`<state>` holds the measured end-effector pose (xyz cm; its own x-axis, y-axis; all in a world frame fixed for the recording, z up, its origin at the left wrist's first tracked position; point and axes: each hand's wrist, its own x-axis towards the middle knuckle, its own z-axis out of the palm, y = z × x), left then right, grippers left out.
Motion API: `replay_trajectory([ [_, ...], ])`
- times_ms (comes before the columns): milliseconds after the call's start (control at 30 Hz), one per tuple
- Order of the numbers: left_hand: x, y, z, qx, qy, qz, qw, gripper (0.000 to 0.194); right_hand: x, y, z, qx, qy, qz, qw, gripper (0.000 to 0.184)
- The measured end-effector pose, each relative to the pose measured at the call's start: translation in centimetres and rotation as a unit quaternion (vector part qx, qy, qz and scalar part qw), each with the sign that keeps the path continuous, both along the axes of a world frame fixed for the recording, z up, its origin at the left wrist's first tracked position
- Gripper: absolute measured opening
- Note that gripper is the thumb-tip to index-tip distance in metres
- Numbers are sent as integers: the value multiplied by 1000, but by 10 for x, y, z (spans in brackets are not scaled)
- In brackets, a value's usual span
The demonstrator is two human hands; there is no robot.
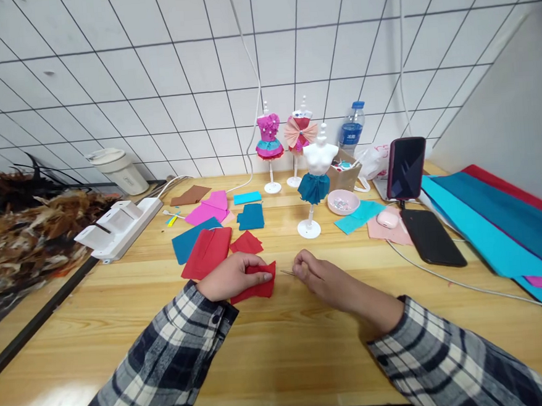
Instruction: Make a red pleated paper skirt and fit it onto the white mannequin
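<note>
Between the thumb and fingers of my left hand [232, 277] is a piece of red cloth [262, 284], held just above the table. My right hand [320, 277] pinches a thin needle [287, 272], whose tip points left toward the cloth's edge with a small gap between them. Any thread on it is too fine to see. Beyond my hands, a small white dress form [321, 159] wears a teal skirt [314, 189]. Next to my left hand lie a folded red cloth [207, 254] and a smaller red scrap [246, 242].
Two dressed mini forms [269, 147] stand near the wall. A pink bowl [344, 202] of small beads, a propped phone [405, 169] and a black phone [432, 237] are on the right. A power strip [119, 229] lies left. Large felt sheets [499, 224] lie far right.
</note>
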<state>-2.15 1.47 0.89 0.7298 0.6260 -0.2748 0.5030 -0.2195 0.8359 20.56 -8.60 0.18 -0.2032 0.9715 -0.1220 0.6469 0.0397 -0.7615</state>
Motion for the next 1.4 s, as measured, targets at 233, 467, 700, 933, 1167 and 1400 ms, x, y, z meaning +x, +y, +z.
replay_trajectory([
  [233, 5, -4, -6, -35, -8, 8, 999, 40, -6, 2, -8, -13, -39, 4, 999, 48],
  [467, 12, -10, -5, 23, 35, 0, 999, 36, -8, -1, -2, -21, -71, -14, 997, 46],
  [700, 12, -9, -6, 8, 13, -2, 1000, 38, -6, 0, 4, -34, -113, -38, 992, 45],
  [933, 14, -11, -4, 21, 12, 1, 1000, 38, -10, -1, 2, -36, -95, -16, 995, 46],
  [1167, 15, -13, -6, 8, -2, 6, 1000, 37, -9, 0, 1, -37, -96, -23, 994, 45],
  [1400, 15, -13, -8, 13, 0, 3, 1000, 38, -7, 0, 0, -34, -91, -20, 995, 46],
])
